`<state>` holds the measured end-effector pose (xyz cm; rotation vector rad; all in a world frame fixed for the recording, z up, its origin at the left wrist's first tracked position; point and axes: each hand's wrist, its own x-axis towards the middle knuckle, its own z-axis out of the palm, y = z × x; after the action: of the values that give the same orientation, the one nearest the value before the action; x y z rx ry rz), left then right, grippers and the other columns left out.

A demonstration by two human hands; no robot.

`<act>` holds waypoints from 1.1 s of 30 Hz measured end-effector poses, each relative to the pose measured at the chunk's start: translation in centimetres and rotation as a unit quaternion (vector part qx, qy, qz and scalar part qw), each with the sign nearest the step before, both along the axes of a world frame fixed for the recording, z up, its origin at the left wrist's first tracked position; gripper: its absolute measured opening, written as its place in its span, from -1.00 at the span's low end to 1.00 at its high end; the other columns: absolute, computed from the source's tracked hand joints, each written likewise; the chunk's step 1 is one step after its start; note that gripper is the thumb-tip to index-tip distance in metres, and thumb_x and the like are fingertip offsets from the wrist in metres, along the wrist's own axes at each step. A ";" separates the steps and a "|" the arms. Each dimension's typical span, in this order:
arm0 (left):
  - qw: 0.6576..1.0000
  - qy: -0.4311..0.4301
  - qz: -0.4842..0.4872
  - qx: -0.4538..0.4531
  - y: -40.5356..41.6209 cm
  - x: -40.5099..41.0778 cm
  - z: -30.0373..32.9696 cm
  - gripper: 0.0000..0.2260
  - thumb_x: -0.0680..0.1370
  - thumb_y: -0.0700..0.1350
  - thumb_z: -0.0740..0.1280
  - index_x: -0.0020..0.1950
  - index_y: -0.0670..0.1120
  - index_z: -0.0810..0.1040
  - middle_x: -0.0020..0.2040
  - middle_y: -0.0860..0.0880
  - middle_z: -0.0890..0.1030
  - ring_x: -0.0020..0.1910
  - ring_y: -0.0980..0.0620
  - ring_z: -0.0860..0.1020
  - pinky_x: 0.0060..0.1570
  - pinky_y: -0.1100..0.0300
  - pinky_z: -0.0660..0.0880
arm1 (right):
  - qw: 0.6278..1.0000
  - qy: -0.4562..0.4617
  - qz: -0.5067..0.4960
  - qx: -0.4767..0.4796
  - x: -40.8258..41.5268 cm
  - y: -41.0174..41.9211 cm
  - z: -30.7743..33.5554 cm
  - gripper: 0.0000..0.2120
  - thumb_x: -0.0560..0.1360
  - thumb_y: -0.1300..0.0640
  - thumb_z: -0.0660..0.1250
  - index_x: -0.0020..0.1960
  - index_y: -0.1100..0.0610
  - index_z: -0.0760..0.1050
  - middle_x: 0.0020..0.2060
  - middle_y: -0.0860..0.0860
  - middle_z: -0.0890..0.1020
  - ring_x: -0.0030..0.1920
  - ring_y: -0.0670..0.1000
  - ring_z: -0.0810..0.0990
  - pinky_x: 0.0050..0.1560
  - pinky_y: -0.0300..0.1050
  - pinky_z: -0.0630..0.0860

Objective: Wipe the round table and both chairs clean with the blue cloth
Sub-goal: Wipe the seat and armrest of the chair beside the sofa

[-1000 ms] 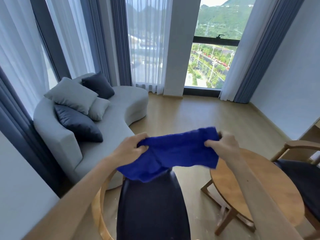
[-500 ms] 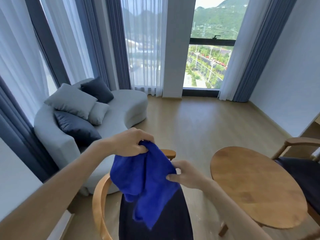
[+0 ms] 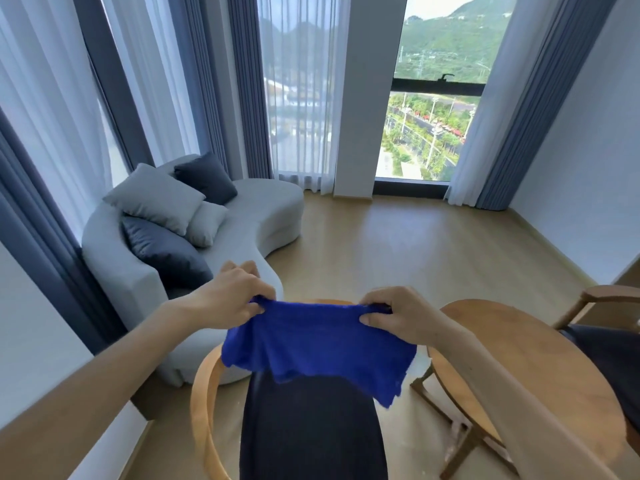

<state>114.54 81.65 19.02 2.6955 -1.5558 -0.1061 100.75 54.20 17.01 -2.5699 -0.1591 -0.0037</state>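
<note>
Where the hands are: left hand [image 3: 232, 296] and right hand [image 3: 398, 315] raised level, apart, over the near chair [image 3: 311, 427].
Grip: each pinches a top corner.
Blue cloth [image 3: 318, 344]: stretched between them, hanging, wrinkled lower edge.
Count: one cloth, two chairs, far chair [image 3: 602, 341] beside the round tabletop [image 3: 502, 344].

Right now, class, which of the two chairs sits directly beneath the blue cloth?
The near chair, with the curved wooden frame and dark back, left of the round table. The blue cloth hangs over it; the other chair stands at the far right.
</note>
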 end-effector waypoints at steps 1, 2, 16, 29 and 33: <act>1.000 -0.015 0.009 0.009 -0.4 -0.3 -0.2 -0.80 0.57 -0.15 0.20 0.07 0.09 0.55 -0.14 0.15 0.46 -0.03 0.18 0.25 0.02 0.19 0.12 | 1.000 0.014 0.016 -0.004 0.0 0.3 0.1 -0.82 0.58 0.21 0.25 0.00 0.10 0.63 -0.15 -0.06 0.65 -0.15 -0.09 0.58 -0.06 -0.21 0.53; 1.000 -0.003 0.018 0.022 -0.8 -0.6 -0.3 -0.76 0.56 -0.19 0.18 0.09 0.08 0.54 -0.14 0.12 0.48 -0.03 0.15 0.28 0.01 0.19 0.18 | 0.999 0.029 0.030 -0.016 0.0 0.5 0.1 -0.78 0.59 0.24 0.22 0.07 0.07 0.63 -0.11 -0.11 0.64 -0.13 -0.12 0.57 -0.07 -0.29 0.52; 0.982 0.169 -0.012 -0.084 -2.9 -2.0 -1.6 -0.94 0.38 -0.06 0.31 -0.29 0.05 0.48 -0.19 0.07 0.41 -0.24 0.07 0.44 -0.25 0.30 0.36 | 1.000 0.000 0.029 -0.007 -0.5 1.1 -1.2 -0.78 0.58 0.19 0.25 0.15 0.05 0.60 0.00 -0.07 0.66 -0.04 -0.12 0.56 -0.03 -0.40 0.41; 0.963 0.197 -0.141 -0.121 -4.1 -4.7 1.0 -0.98 0.28 -0.19 0.29 -0.36 -0.11 0.49 -0.09 0.09 0.51 -0.25 0.01 0.45 -0.25 0.20 0.42 | 0.991 -0.045 0.077 0.102 0.7 2.1 -2.8 -0.86 0.33 0.15 0.42 -0.13 0.05 0.70 0.48 -0.35 0.13 0.33 -0.22 0.30 0.37 -0.13 0.27; 0.967 0.193 -0.163 -0.042 -3.9 -5.3 1.5 -0.99 0.32 -0.18 0.30 -0.30 -0.10 0.51 -0.10 0.10 0.54 -0.16 0.06 0.44 -0.17 0.34 0.38 | 0.986 0.018 0.141 0.082 1.2 2.8 -2.0 -0.80 0.27 0.11 0.41 -0.15 0.13 0.70 0.40 -0.36 0.28 0.49 -0.18 0.08 0.46 -0.03 0.12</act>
<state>109.21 77.77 20.56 2.1611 -1.7980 -0.5223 101.93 56.96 15.00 -2.3604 -0.4863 0.1298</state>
